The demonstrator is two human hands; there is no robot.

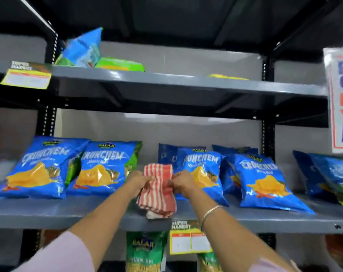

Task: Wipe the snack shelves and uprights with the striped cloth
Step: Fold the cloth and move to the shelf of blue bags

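The red-and-white striped cloth (158,188) hangs bunched between both hands over the middle grey shelf (72,211), its lower end resting near the shelf's front edge. My left hand (140,180) grips its left side and my right hand (181,183) grips its right side. Blue chip bags (43,169) lie on this shelf on both sides of the cloth. Black perforated uprights (267,140) stand at left and right behind the bags.
An upper grey shelf (186,83) holds a tilted blue bag (82,50) and green packs. Yellow price tags (189,240) hang from the shelf fronts. A white promo sign (341,101) hangs at the right. Green bags (145,252) sit on the shelf below.
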